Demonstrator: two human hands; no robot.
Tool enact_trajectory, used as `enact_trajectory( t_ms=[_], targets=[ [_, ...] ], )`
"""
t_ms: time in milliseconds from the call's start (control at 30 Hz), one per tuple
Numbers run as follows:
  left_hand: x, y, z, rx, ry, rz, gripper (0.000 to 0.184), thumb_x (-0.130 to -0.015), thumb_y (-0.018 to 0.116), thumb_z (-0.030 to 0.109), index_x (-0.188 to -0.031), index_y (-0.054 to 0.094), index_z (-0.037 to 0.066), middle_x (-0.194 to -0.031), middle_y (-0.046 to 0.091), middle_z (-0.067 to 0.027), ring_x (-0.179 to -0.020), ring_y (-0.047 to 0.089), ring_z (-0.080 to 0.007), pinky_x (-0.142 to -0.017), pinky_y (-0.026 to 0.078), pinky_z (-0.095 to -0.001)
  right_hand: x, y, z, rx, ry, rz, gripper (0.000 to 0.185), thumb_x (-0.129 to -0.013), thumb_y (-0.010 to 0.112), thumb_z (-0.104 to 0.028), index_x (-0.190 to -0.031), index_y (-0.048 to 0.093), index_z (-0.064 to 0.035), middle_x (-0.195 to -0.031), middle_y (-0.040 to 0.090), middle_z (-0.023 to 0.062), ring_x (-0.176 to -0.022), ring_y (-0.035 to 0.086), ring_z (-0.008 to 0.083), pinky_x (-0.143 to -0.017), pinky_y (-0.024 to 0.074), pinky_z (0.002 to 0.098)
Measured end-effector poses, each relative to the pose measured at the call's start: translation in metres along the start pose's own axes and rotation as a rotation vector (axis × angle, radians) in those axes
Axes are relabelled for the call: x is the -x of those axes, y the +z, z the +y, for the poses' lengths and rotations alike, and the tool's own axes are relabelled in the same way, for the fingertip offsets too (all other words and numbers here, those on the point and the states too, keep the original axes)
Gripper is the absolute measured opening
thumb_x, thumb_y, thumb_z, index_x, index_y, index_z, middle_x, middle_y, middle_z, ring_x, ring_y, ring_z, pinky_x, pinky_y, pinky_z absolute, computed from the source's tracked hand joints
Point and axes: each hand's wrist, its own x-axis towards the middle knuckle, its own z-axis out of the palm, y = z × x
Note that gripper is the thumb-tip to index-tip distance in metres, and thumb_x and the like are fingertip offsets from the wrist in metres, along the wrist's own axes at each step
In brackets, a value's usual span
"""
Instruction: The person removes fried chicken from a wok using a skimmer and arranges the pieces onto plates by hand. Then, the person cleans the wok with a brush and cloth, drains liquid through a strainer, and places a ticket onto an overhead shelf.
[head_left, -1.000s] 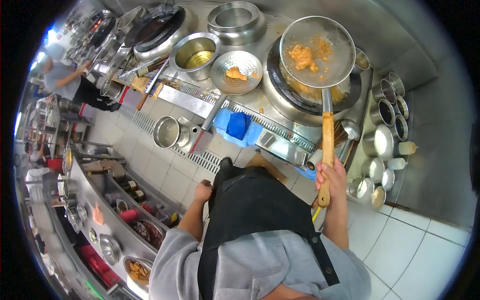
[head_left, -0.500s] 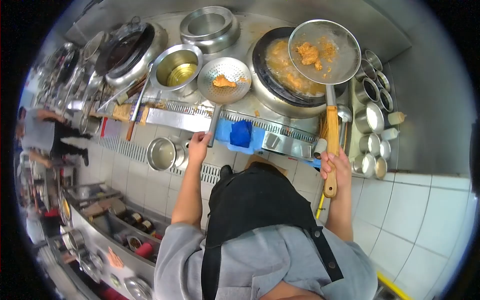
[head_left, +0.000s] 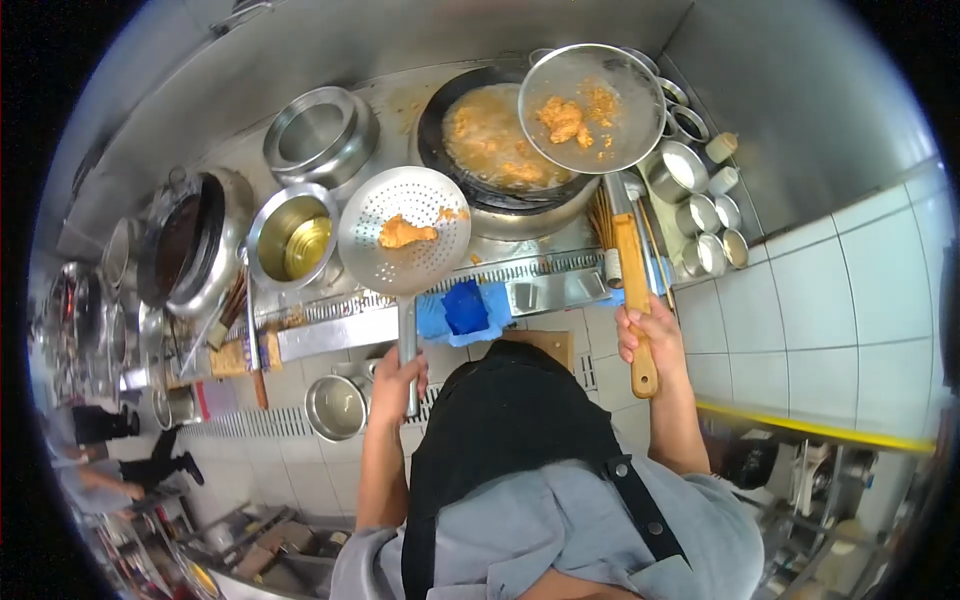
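My left hand (head_left: 399, 380) is closed on the metal handle of a perforated ladle (head_left: 385, 255), where a piece of fried chicken (head_left: 407, 232) and some crumbs lie. The wooden handle (head_left: 633, 290) of a round mesh strainer (head_left: 548, 82) is in my right hand (head_left: 650, 335). Fried chicken (head_left: 565, 121) and loose crumbs rest on the mesh. The strainer hangs over the right side of a wok (head_left: 478, 130) of bubbling oil with food in it. The ladle is raised to the left of the wok.
A pot with yellow oil (head_left: 292, 238) stands left of the ladle, with a dark wok (head_left: 188, 240) beyond. Metal containers (head_left: 680, 170) line the right side. A blue cloth (head_left: 465, 308) lies on the front ledge. Two people (head_left: 95, 475) stand far left.
My left hand has reached the ladle's handle, and the ladle is now lifted toward me. The strainer stays raised in my right hand. The view has turned, shifting the stove.
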Motion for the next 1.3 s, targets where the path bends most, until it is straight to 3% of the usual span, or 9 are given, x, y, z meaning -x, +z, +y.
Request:
enact_trajectory(
  t_ms=[267, 400, 500, 600, 800, 833, 967, 1167, 1300],
  targets=[
    [-0.068, 0.017, 0.1, -0.616, 0.269, 0.06, 0.023, -0.082, 0.064, 0.016, -0.093, 0.06, -0.004, -0.06, 0.059, -0.01, -0.054, 0.058, -0.0201, -0.053, 0.046, -0.0371, -0.002, -0.003, 0.006, -0.023, -0.022, -0.014, 0.04, -0.093, 0.054, -0.006, -0.132, 0.045, -0.0101, -0.085, 0.053, 0.0077, -0.057, 0.05, 0.0123, -0.045, 0.0481, 0.0288],
    [-0.122, 0.053, 0.133, -0.741, 0.246, 0.083, 0.037, -0.08, 0.065, 0.02, -0.103, 0.059, -0.008, -0.073, 0.066, -0.0221, -0.069, 0.068, -0.0354, -0.065, 0.052, -0.0435, -0.008, -0.004, 0.008, 0.0, -0.041, -0.015, 0.038, -0.092, 0.056, -0.007, -0.128, 0.046, -0.0077, -0.085, 0.053, 0.0075, -0.056, 0.049, 0.012, -0.044, 0.0471, 0.0281],
    [-0.184, 0.073, 0.112, -1.065, 0.527, 0.325, 0.04, -0.081, 0.063, 0.019, -0.112, 0.057, -0.007, -0.088, 0.069, -0.0271, -0.084, 0.068, -0.0421, -0.076, 0.053, -0.0485, -0.01, -0.004, 0.004, 0.033, -0.053, 0.022, 0.038, -0.09, 0.057, -0.008, -0.127, 0.046, -0.0064, -0.085, 0.053, 0.0078, -0.056, 0.049, 0.0119, -0.044, 0.0469, 0.0283],
    [-0.189, 0.094, 0.134, -1.1, 0.421, 0.434, 0.041, -0.083, 0.062, 0.019, -0.115, 0.055, -0.006, -0.099, 0.067, -0.0297, -0.096, 0.065, -0.0459, -0.087, 0.051, -0.0518, -0.013, -0.005, 0.002, 0.073, -0.048, 0.034, 0.038, -0.09, 0.056, -0.006, -0.127, 0.045, -0.0066, -0.085, 0.053, 0.0082, -0.056, 0.05, 0.0121, -0.043, 0.0472, 0.0291],
    [-0.142, 0.077, 0.129, -0.886, 0.515, 0.524, 0.033, -0.083, 0.06, 0.016, -0.111, 0.056, -0.003, -0.098, 0.067, -0.0306, -0.094, 0.064, -0.0475, -0.085, 0.049, -0.054, -0.007, 0.001, 0.002, 0.12, -0.001, -0.054, 0.045, -0.09, 0.055, -0.003, -0.133, 0.042, -0.0082, -0.085, 0.054, 0.0075, -0.054, 0.05, 0.0123, -0.043, 0.0479, 0.0297],
    [-0.139, 0.067, 0.117, -0.868, 0.627, 0.54, 0.03, -0.082, 0.062, 0.015, -0.106, 0.057, -0.003, -0.087, 0.068, -0.026, -0.08, 0.068, -0.0388, -0.073, 0.051, -0.0491, -0.006, 0.006, 0.0, 0.121, 0.018, -0.071, 0.047, -0.09, 0.054, -0.003, -0.134, 0.042, -0.0084, -0.084, 0.054, 0.0073, -0.054, 0.051, 0.0123, -0.043, 0.048, 0.0298],
    [-0.095, 0.059, 0.103, -0.287, 0.258, 0.228, 0.02, -0.082, 0.066, 0.012, -0.093, 0.059, -0.002, -0.065, 0.059, -0.0073, -0.055, 0.056, -0.0133, -0.05, 0.044, -0.0299, 0.003, 0.024, 0.004, 0.242, 0.04, -0.178, 0.055, -0.091, 0.054, -0.001, -0.143, 0.041, -0.0103, -0.082, 0.055, 0.0048, -0.055, 0.051, 0.0117, -0.045, 0.0479, 0.0285],
    [-0.062, 0.035, 0.075, -0.051, 0.158, 0.075, 0.013, -0.083, 0.064, 0.009, -0.089, 0.059, -0.001, -0.064, 0.057, -0.005, -0.053, 0.052, -0.0124, -0.05, 0.043, -0.0279, -0.01, 0.042, 0.025, 0.515, -0.06, -0.164, 0.05, -0.091, 0.055, -0.001, -0.141, 0.046, -0.009, -0.082, 0.055, 0.002, -0.055, 0.051, 0.0089, -0.043, 0.0455, 0.025],
    [-0.04, 0.016, 0.056, -0.047, 0.101, 0.087, 0.013, -0.083, 0.064, 0.009, -0.089, 0.059, -0.001, -0.066, 0.057, -0.0046, -0.054, 0.052, -0.0122, -0.05, 0.043, -0.0277, -0.018, 0.052, 0.014, 0.325, 0.033, -0.224, 0.048, -0.093, 0.053, -0.003, -0.14, 0.045, -0.0073, -0.083, 0.055, 0.0038, -0.055, 0.051, 0.01, -0.042, 0.0459, 0.0253]
  ],
)
